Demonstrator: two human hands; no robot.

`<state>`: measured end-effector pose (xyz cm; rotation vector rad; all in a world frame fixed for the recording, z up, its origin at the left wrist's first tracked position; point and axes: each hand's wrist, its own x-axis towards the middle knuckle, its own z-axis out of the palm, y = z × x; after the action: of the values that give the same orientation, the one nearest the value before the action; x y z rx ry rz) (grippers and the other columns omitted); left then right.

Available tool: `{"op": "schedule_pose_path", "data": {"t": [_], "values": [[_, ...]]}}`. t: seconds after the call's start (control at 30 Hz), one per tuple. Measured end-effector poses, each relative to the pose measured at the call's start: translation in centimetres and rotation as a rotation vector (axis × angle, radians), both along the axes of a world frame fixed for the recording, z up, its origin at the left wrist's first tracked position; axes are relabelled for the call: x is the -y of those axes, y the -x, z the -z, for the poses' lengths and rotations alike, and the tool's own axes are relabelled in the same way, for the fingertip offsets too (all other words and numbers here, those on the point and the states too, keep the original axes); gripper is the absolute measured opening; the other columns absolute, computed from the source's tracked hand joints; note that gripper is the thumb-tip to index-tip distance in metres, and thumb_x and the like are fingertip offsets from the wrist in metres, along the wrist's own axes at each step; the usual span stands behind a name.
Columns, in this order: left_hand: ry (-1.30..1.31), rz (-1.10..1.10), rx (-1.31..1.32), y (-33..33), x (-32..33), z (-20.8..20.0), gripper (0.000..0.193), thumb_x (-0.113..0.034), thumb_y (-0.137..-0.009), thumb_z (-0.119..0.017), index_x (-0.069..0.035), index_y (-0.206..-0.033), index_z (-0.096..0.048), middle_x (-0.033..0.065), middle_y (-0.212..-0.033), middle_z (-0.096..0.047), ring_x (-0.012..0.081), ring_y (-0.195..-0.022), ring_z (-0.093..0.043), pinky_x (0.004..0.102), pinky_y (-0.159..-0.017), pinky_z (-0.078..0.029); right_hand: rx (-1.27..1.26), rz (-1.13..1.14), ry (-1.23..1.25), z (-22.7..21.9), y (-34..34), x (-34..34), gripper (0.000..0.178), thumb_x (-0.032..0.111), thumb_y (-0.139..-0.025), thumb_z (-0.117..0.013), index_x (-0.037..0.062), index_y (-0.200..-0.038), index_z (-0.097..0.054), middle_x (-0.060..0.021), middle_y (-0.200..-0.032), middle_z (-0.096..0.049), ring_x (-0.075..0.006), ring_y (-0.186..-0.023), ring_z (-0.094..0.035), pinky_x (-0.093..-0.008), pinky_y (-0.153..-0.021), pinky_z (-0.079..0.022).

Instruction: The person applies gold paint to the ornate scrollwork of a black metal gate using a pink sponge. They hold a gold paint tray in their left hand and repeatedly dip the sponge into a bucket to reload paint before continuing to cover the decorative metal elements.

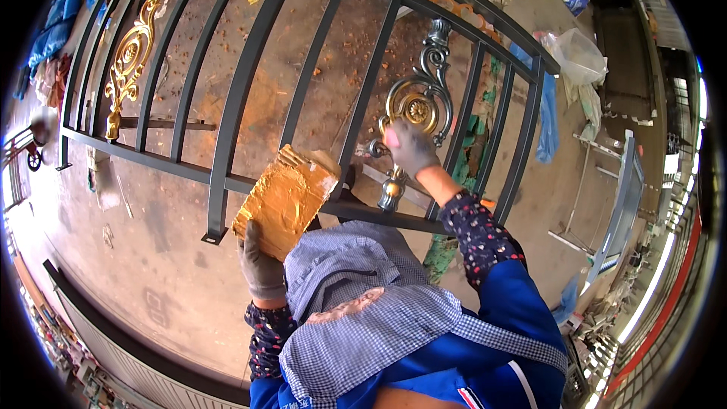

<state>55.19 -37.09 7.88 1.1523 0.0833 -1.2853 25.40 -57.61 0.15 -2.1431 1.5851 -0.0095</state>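
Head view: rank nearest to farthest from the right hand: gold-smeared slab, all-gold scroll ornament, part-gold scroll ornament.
1. Part-gold scroll ornament, right at the right hand.
2. Gold-smeared slab, leftward, in the left hand.
3. All-gold scroll ornament, far left in the railing.

From your head, the left fisheye looks steeply down and slightly forward over your apron [394,327] to the railing [260,49] close ahead; near the view's bent, dark rim, details seem uncertain.

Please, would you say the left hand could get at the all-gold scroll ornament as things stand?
Probably not: the left hand holds a gold-smeared slab, and the gold ornament sits beyond several bars.
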Motion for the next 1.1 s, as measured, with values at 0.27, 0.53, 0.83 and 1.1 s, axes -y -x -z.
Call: {"op": "schedule_pose_path", "data": {"t": [0.27,0.53,0.83,1.1], "values": [[-0.019,0.005,0.028,-1.6,0.6,-1.7,0.043,-0.027,-0.1,-0.053,0.002,-0.131,-0.048,0.0131,-0.128,-0.057,0.025,-0.114,-0.059,0.0381,-0.094,-0.051,-0.021,0.186,0.18,3.0,-1.4,4.8,0.027,0.018,-0.08,-0.063,0.0074,-0.104,-0.056,-0.0183,-0.1,-0.063,-0.0397,-0.092,-0.064,-0.0486,-0.078,-0.051],[0.011,0.014,0.045,-4.5,0.5,-1.8,0.044,-0.028,-0.099,-0.054,-0.001,-0.133,-0.048,0.0123,-0.128,-0.057,0.0252,-0.114,-0.059,0.0393,-0.095,-0.051,-0.072,0.153,-0.005,2.2,-1.7,-2.8,0.028,0.017,-0.079,-0.061,0.0069,-0.105,-0.057,-0.0188,-0.102,-0.064,-0.0394,-0.093,-0.063,-0.048,-0.079,-0.051],[0.018,0.126,0.009,-7.1,1.1,-1.6,0.044,-0.028,-0.099,-0.054,-0.001,-0.134,-0.047,0.0121,-0.128,-0.057,0.025,-0.115,-0.059,0.0394,-0.095,-0.051,0.047,0.39,0.159,3.0,-3.7,-2.2,0.028,0.025,-0.08,-0.069,0.0087,-0.1,-0.059,-0.0182,-0.094,-0.065,-0.0407,-0.085,-0.064,-0.0478,-0.074,-0.051],[0.004,0.2,0.021,-8.4,2.2,-0.9,0.044,-0.028,-0.099,-0.054,0.0,-0.132,-0.049,0.0113,-0.127,-0.057,0.0245,-0.114,-0.059,0.0388,-0.095,-0.051,0.092,0.47,0.216,2.3,-1.3,-5.9,0.026,0.025,-0.079,-0.069,0.011,-0.099,-0.061,-0.0168,-0.092,-0.066,-0.0384,-0.082,-0.066,-0.0476,-0.072,-0.052]]}}
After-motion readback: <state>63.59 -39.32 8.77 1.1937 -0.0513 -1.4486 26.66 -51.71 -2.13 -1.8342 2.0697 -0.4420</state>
